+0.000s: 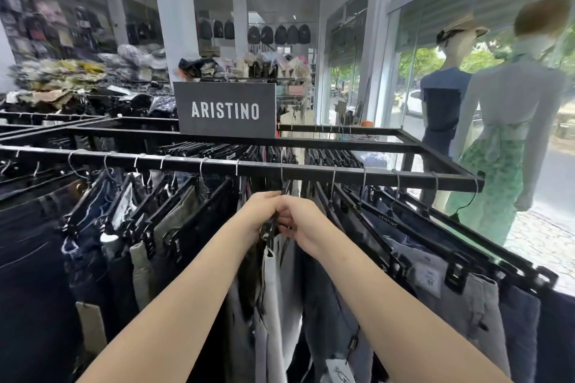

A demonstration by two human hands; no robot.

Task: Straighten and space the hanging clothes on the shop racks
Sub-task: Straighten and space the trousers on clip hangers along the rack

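Trouser hanger (271, 235) (black plastic) gripped by left hand (260, 211) and right hand (301, 222).

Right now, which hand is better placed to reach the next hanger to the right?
Probably right hand: it lies nearer the next hanger; the left hand would cross the middle hanger both grip.

Along the near rail (311, 172): trousers (168, 227), left and right. Mid-rail, left hand (259, 211) and right hand (303, 221) touching, around one hanger (270, 235). Behind, atop the rack (342, 144): sign (224, 109). Far right, by the window (407, 78): mannequins (445, 96).
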